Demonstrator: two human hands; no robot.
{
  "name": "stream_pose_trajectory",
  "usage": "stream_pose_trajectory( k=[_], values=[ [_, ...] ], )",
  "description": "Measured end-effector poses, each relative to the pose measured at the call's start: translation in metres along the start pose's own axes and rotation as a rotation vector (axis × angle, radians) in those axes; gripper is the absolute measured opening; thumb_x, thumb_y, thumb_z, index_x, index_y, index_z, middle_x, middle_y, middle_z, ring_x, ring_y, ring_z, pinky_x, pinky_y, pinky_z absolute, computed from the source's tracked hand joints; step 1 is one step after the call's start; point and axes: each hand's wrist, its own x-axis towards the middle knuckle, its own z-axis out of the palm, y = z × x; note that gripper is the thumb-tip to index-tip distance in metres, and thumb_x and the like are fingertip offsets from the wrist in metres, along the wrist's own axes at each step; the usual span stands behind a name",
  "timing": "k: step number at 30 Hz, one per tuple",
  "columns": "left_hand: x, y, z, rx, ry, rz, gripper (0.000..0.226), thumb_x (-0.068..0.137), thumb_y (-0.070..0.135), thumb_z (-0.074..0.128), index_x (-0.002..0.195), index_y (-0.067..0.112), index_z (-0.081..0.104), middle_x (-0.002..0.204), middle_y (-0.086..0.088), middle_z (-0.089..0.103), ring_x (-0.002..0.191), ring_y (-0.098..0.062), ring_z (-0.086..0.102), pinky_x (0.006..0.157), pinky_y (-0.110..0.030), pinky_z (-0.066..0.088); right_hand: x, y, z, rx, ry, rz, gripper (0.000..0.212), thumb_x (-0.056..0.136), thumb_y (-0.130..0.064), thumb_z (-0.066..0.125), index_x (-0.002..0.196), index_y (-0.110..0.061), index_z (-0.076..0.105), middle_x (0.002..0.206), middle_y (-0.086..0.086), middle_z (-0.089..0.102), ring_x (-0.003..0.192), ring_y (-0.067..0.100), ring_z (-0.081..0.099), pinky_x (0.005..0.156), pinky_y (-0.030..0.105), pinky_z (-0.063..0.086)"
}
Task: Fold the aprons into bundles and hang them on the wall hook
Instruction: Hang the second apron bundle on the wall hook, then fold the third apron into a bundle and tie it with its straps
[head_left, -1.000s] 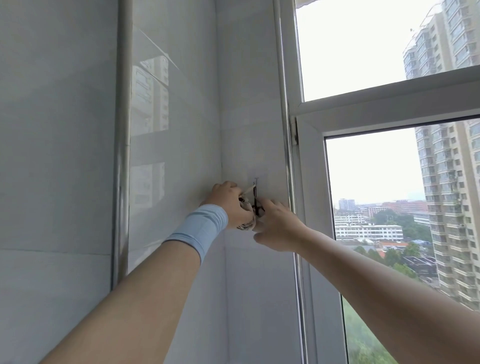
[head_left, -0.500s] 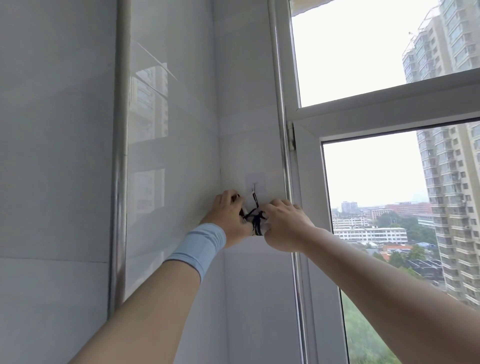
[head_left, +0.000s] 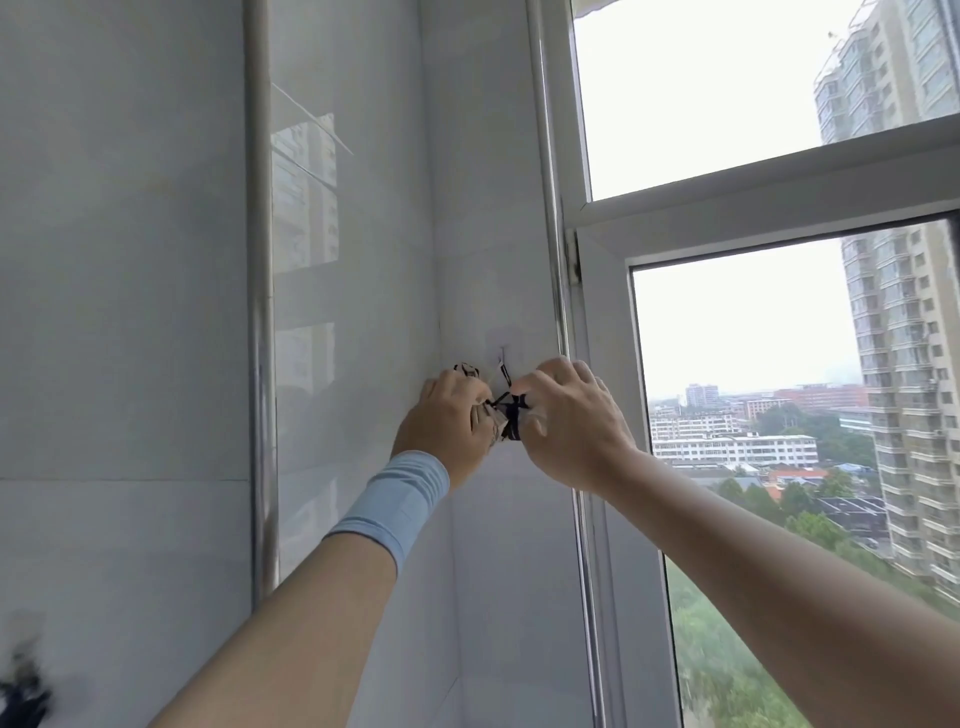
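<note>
Hanging the apron bundle (head_left: 492, 420) is what's going on here, dead centre of the frame, in the corner where the tiled wall (head_left: 156, 312) is meeting the window frame (head_left: 597, 322). The left hand (head_left: 447, 415), the one with the pale blue wristband (head_left: 395, 499), is wrapping its grip around the patterned fabric from the left. The right hand (head_left: 566, 421) is clamping its grip on the other end, right beside where the black tie (head_left: 511, 413) is cinching the bundle.

A thin black strand is running up from the bundle toward the wall hook (head_left: 501, 358) just above the knuckles. The hook is tiny and washed out, so I'm only guessing the loop is actually sitting over it.

My take on doing this well:
- I'd be taking the weight with the left hand so the tie is going slack.
- I'd be guiding the loop with the right fingertips, then lowering gently.
- I'd be letting go one hand at a time, since stick-on hooks are prone to peeling if you're yanking.
</note>
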Motion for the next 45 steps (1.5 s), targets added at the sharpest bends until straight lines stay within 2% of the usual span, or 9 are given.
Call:
stream_pose_trajectory(
  k=[6, 14, 22, 25, 32, 35, 39, 42, 45],
  values=[
    [-0.071, 0.027, 0.017, -0.100, -0.067, -0.055, 0.008, 0.087, 0.025, 0.053, 0.093, 0.023, 0.057, 0.091, 0.010, 0.056, 0.086, -0.013, 0.052, 0.073, -0.033, 0.051, -0.084, -0.009, 0.009, 0.110, -0.188, 0.119, 0.019, 0.088, -0.025, 0.051, 0.098, -0.031, 0.065, 0.097, -0.014, 0.060, 0.083, 0.014, 0.060, 0.068, 0.028, 0.044],
    [-0.249, 0.080, 0.095, -0.222, -0.525, -0.275, 0.010, 0.089, 0.030, 0.052, 0.096, 0.028, 0.060, 0.094, 0.009, 0.063, 0.084, -0.016, 0.060, 0.074, -0.031, 0.052, -0.271, 0.000, 0.041, 0.163, -0.695, 0.428, 0.027, 0.087, -0.028, 0.047, 0.103, -0.035, 0.068, 0.102, -0.011, 0.069, 0.095, 0.018, 0.063, 0.079, 0.031, 0.053],
    [-0.410, 0.134, 0.153, -0.248, -1.041, -0.470, 0.015, 0.090, 0.032, 0.051, 0.101, 0.034, 0.060, 0.095, 0.014, 0.065, 0.091, -0.015, 0.063, 0.084, -0.031, 0.051, -0.460, 0.020, 0.070, 0.183, -1.193, 0.552, 0.028, 0.085, -0.024, 0.049, 0.104, -0.022, 0.070, 0.108, 0.002, 0.072, 0.103, 0.028, 0.065, 0.086, 0.037, 0.054],
    [-0.465, 0.145, 0.175, -0.220, -1.200, -0.519, 0.023, 0.091, 0.031, 0.048, 0.111, 0.034, 0.060, 0.111, 0.012, 0.066, 0.101, -0.017, 0.061, 0.089, -0.032, 0.050, -0.523, 0.023, 0.080, 0.223, -1.346, 0.611, 0.036, 0.084, -0.020, 0.052, 0.117, -0.021, 0.067, 0.122, 0.001, 0.067, 0.115, 0.024, 0.061, 0.096, 0.035, 0.050],
    [-0.574, 0.164, 0.209, -0.170, -1.590, -0.551, 0.052, 0.086, 0.034, 0.054, 0.137, 0.027, 0.044, 0.138, -0.004, 0.046, 0.130, -0.029, 0.042, 0.104, -0.044, 0.041, -0.622, 0.007, 0.114, 0.149, -1.518, 0.223, 0.082, 0.078, -0.010, 0.062, 0.150, -0.031, 0.031, 0.152, -0.001, 0.036, 0.140, 0.026, 0.035, 0.106, 0.042, 0.038],
    [-0.604, 0.163, 0.209, -0.231, -1.648, -0.662, 0.065, 0.080, 0.038, 0.062, 0.139, 0.026, 0.038, 0.136, 0.000, 0.050, 0.123, -0.025, 0.051, 0.100, -0.039, 0.044, -0.643, -0.001, 0.128, 0.043, -1.510, 0.164, 0.052, 0.085, -0.021, 0.060, 0.135, -0.035, 0.051, 0.131, -0.002, 0.060, 0.125, 0.025, 0.053, 0.095, 0.038, 0.038],
    [-0.609, 0.159, 0.209, -0.306, -1.663, -0.727, 0.056, 0.081, 0.049, 0.059, 0.132, 0.035, 0.043, 0.121, 0.006, 0.061, 0.103, -0.017, 0.058, 0.091, -0.032, 0.047, -0.649, 0.003, 0.129, 0.175, -1.470, 0.380, 0.006, 0.085, -0.029, 0.057, 0.084, -0.026, 0.062, 0.092, -0.001, 0.070, 0.089, 0.026, 0.060, 0.067, 0.031, 0.035],
    [-0.594, 0.165, 0.208, -0.552, -1.787, -0.931, 0.036, 0.088, 0.026, 0.051, 0.124, 0.027, 0.057, 0.093, -0.002, 0.067, 0.070, -0.017, 0.056, 0.064, -0.024, 0.047, -0.643, 0.006, 0.117, 0.305, -1.667, 0.493, 0.010, 0.076, -0.026, 0.063, 0.072, -0.017, 0.060, 0.074, 0.004, 0.064, 0.070, 0.023, 0.054, 0.057, 0.029, 0.037],
    [-0.588, 0.165, 0.212, -0.518, -1.650, -0.874, 0.036, 0.085, 0.013, 0.050, 0.112, 0.030, 0.068, 0.113, 0.005, 0.066, 0.100, -0.017, 0.062, 0.087, -0.026, 0.050, -0.637, 0.015, 0.101, 0.336, -1.896, 0.500, 0.016, 0.073, -0.029, 0.069, 0.067, -0.019, 0.059, 0.064, -0.003, 0.054, 0.062, 0.018, 0.048, 0.055, 0.027, 0.037]
  ],
)
